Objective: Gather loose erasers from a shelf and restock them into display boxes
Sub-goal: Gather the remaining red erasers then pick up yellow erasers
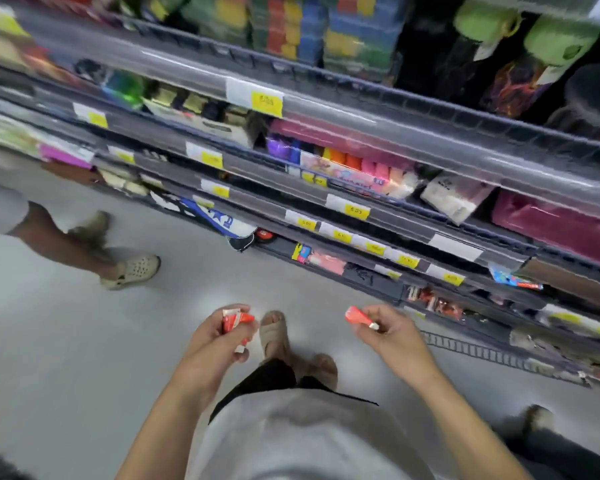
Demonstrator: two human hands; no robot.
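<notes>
Head view: blurred shop aisle, grey floor
Left hand: grips red-and-white erasers
Right hand: pinches one red eraser
Shelves: stocked, beyond both hands

Bare grey floor lies open below and left of the hands. Tiered grey shelves, packed with goods, wall the right side. A bystander's legs in beige clogs stand left.

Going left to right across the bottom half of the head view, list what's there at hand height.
Another person's beige clog → left hand gripping red-and-white erasers → own sandalled foot → right hand pinching a red eraser → lowest shelf.
</notes>
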